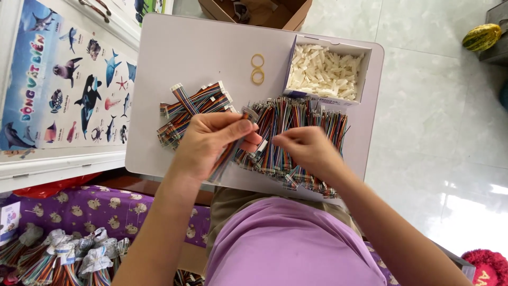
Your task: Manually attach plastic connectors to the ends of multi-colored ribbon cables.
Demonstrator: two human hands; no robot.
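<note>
My left hand (209,142) is closed around a short bundle of multicoloured ribbon wires (225,159) whose end carries a small connector near my thumb. My right hand (307,150) pinches at the wire ends beside it, resting over a wide heap of loose coloured wires (296,119) on the small white table (201,58). A stack of finished wire bundles with white connectors (193,106) lies to the left of my left hand. A box of white plastic connector housings (324,70) stands at the table's far right.
Two rubber bands (257,69) lie mid-table. A cardboard box (264,11) sits beyond the table. A sea-animal poster (63,79) is on the left. Bagged wire bundles (63,259) lie on purple cloth at lower left. A striped gourd (481,37) sits at the upper right.
</note>
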